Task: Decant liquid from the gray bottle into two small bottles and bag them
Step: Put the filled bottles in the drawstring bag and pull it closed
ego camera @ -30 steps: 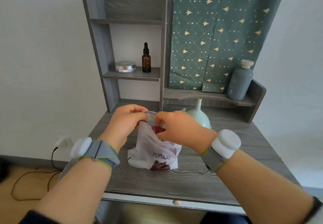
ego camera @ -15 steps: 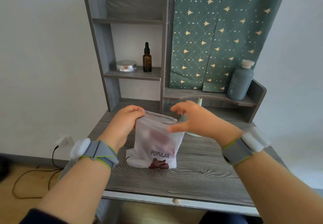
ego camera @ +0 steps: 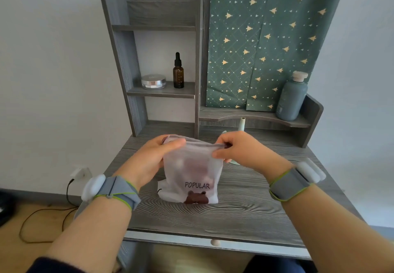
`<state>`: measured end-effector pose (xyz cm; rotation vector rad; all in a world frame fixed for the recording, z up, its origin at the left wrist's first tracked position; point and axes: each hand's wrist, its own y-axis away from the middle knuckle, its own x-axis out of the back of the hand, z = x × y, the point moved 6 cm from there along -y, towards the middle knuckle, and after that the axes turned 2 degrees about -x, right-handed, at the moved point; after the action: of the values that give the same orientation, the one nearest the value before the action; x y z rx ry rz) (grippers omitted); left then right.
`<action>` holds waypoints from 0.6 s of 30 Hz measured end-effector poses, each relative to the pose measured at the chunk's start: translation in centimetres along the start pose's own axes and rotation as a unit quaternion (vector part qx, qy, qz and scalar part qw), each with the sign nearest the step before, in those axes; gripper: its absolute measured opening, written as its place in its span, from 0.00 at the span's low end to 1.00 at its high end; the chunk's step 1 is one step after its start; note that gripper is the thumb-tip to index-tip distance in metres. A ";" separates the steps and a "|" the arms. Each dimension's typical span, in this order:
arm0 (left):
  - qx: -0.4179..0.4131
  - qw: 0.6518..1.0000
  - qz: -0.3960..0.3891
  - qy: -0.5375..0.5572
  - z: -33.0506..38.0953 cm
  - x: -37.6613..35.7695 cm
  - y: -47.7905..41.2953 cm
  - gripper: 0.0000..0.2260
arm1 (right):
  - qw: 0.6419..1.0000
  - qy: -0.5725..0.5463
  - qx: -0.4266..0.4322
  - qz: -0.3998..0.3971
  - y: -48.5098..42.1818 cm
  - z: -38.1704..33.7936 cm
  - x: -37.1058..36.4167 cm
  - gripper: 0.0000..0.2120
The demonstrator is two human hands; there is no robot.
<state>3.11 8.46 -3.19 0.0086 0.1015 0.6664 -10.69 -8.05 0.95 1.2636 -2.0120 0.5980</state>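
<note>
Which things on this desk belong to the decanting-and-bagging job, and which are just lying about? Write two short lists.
Part of the job: bag, gripped at its top by left hand and right hand; gray bottle; funnel behind the bag.
Lying about: amber dropper bottle; silver tin; green patterned paper.

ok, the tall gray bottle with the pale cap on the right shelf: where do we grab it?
Wrap the tall gray bottle round its straight body at mid-height, from the front-left. It stands upright; the green tree-patterned paper is right behind and the gray shelf side panel close on its right, so those sides look blocked.
</note>
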 end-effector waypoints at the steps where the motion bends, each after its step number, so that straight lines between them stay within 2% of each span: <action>1: 0.010 1.000 -0.019 0.009 -0.4 -0.1 0.1 0.21 | 1.000 -0.008 -0.003 0.015 0.0 0.0 0.3 0.05; 4: 0.029 0.999 -0.014 0.011 -1.4 0.0 0.2 0.19 | 0.998 -0.056 -0.007 0.035 0.2 -0.1 1.0 0.06; 7: 0.009 0.999 0.026 0.022 -1.0 -0.1 -0.2 0.09 | 0.994 -0.103 -0.004 0.045 0.4 -0.1 1.5 0.06; 11: -0.034 0.996 0.084 0.008 0.9 -1.2 -0.6 0.03 | 0.987 -0.131 -0.009 0.094 0.6 0.3 3.0 0.06; 18: -0.116 0.986 0.115 -0.029 5.6 -3.6 -0.6 0.02 | 0.957 -0.219 0.035 0.188 2.1 -0.8 7.1 0.05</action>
<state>1.20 5.88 2.64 -0.1864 -0.0337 0.9054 -14.49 -10.82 6.68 1.1294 -2.6588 0.6066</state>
